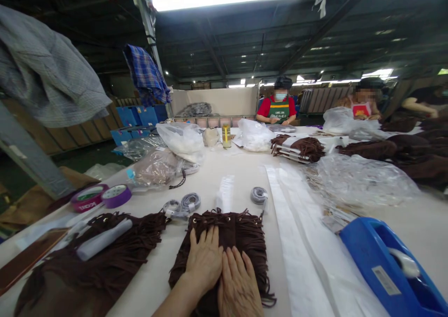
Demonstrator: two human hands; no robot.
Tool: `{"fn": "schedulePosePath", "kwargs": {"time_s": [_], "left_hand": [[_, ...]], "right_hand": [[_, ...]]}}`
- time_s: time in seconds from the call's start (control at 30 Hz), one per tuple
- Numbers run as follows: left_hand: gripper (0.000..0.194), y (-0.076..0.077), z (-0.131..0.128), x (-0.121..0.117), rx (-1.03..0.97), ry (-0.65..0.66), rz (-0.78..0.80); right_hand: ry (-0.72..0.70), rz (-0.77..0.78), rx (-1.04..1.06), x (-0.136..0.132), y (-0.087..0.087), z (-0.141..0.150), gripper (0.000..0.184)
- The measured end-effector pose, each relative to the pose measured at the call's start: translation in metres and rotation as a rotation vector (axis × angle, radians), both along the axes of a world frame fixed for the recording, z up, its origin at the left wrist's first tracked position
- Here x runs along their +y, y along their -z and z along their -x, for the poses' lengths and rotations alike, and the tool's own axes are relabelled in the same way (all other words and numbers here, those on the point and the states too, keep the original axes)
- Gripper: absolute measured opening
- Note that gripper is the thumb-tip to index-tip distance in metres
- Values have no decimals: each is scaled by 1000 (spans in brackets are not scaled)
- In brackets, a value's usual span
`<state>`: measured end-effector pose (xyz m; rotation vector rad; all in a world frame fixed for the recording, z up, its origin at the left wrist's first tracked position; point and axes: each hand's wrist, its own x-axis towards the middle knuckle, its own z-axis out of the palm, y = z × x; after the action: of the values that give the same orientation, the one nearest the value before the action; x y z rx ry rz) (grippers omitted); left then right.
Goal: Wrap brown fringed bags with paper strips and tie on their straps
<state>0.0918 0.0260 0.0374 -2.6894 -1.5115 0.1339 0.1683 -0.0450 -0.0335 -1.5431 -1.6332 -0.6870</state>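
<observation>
A dark brown fringed bag with metal eyelets along its top lies flat on the white table right in front of me. My left hand rests palm down on its upper middle, fingers stretched out. Beside it, my right hand also presses flat on the bag, fingers extended and close together. Coiled grey straps lie just beyond the bag's top right corner, and more grey coils lie past its top left. A second brown fringed bag is at the left, with a white paper roll on it.
A blue tape dispenser stands at the right beside long white sheets. Purple tape rolls sit at the left. Clear plastic bags and a stack of fringed pieces lie farther back. Co-workers sit across the table.
</observation>
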Motion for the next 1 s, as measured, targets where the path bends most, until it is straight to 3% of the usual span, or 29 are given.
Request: {"fn": "schedulePosePath", "kwargs": {"time_s": [0.13,0.23,0.33,0.43,0.5,0.57,0.7,0.83,0.93,1.0], "left_hand": [[62,3,4,19,-3,-211,-32],[57,-1,20,31,-1,-312,-29],[42,-12,41,36,-4,-355,-48],[43,-28,52,34,-6,-413,-125],[45,-37,47,32,-13,-379,-194],[42,-40,33,33,-27,-246,-227],[39,-19,3,39,-16,-10,-170],[50,3,4,43,38,-106,-172],[51,-9,16,38,73,-235,-222],[48,-24,19,28,56,-188,-278]], "right_hand": [[10,-4,42,-2,-3,2,30],[11,-5,54,-2,-3,3,29],[17,-5,69,-1,-1,3,29],[13,-16,77,0,0,3,29],[9,-31,75,1,0,3,29],[10,-37,69,1,1,3,28],[26,-33,51,2,6,2,28],[39,-51,28,4,11,1,28],[41,1,11,1,8,2,30],[35,84,31,-5,2,3,32]]}}
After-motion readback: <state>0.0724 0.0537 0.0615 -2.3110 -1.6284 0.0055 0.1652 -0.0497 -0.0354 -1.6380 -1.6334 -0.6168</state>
